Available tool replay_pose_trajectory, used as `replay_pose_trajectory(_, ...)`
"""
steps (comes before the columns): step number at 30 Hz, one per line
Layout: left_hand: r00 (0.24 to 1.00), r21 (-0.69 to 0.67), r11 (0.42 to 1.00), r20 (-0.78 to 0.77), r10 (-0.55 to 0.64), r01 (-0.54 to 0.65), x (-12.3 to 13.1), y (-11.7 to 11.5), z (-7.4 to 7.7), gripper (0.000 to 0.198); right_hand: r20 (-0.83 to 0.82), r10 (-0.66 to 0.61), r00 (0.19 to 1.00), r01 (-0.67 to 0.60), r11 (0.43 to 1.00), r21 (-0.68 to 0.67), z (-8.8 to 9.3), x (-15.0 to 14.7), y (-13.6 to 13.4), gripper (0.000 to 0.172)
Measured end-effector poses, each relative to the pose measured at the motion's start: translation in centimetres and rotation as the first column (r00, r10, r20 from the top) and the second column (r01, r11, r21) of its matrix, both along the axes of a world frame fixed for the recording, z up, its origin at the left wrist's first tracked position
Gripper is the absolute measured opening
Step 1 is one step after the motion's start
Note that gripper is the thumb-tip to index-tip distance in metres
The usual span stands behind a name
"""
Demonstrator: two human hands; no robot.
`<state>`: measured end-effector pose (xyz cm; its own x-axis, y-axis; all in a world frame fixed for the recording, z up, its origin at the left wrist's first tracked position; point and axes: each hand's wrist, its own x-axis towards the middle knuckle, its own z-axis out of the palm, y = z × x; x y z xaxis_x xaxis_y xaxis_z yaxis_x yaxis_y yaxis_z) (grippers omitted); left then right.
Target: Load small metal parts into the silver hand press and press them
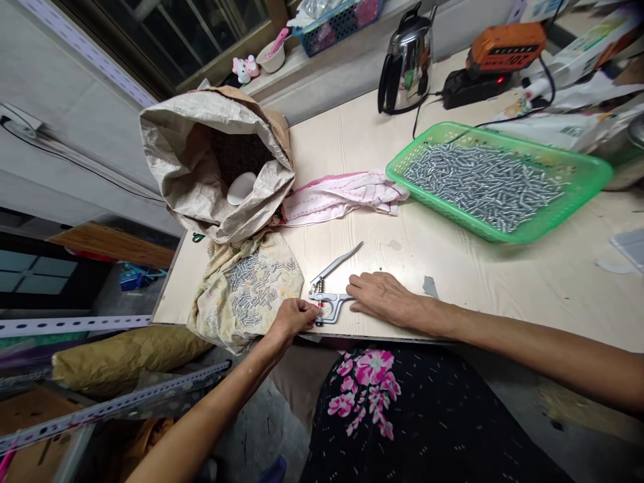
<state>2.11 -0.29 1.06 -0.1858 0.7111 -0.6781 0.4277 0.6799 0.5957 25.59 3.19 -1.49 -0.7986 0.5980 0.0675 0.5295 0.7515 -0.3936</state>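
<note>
A pair of grey snap pliers (331,303) lies at the table's front edge, its upper handle swung up and apart from the lower one. A small red part shows in its jaws. My left hand (296,316) is closed in a pinch at the jaws; whatever is between the fingertips is too small to make out. My right hand (380,296) rests on the table with curled fingers gripping the end of the lower handle. Left of the pliers, many small silver metal pieces (251,288) are spread on a yellowish patterned cloth (211,298).
A green plastic basket (558,225) full of similar silver pieces stands at the right. Behind the cloth is a large open woven sack (174,144) with dark contents and a white scoop-like piece (242,188). A pink-white towel (347,199), kettle (406,67) and orange battery (506,48) sit farther back.
</note>
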Motion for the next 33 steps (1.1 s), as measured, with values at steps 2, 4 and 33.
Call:
replay_pose_trajectory(2,1.000,-0.009,1.000,0.014,0.006,-0.006,-0.2,0.1,-0.2,0.037,0.007,-0.016,1.000,0.016,0.999,0.036,0.1,0.3,0.4,0.035)
replay_pose_trajectory(4,0.999,-0.018,1.000,0.030,0.012,-0.012,-0.3,0.2,-0.4,0.037,0.008,-0.046,0.999,0.045,0.996,0.076,0.0,0.5,1.0,0.066)
replay_pose_trajectory(33,0.985,-0.037,0.989,-0.096,-0.143,0.140,-0.4,0.1,-0.4,0.030,0.056,-0.176,0.983,0.173,0.983,0.058,0.1,1.0,2.8,0.059)
